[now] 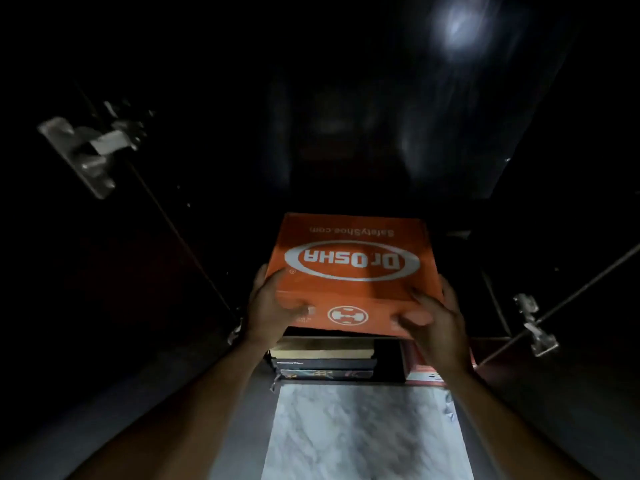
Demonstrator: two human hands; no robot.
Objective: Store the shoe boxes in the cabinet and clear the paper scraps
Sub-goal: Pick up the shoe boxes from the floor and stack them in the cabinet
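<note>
An orange shoe box (353,261) with a white oval logo, seen upside down, is held level at the mouth of a dark cabinet (346,140). My left hand (273,306) grips its near left corner, thumb on the lid and fingers on the front face. My right hand (433,317) grips the near right corner the same way. The box sits just above a stack of books (323,358) on the shelf below. No paper scraps are visible.
Both cabinet doors stand open, with metal hinges at the left (86,150) and right (535,323). A red box or book (420,368) lies beside the stack. A pale marble floor strip (363,431) shows below. The cabinet interior is very dark.
</note>
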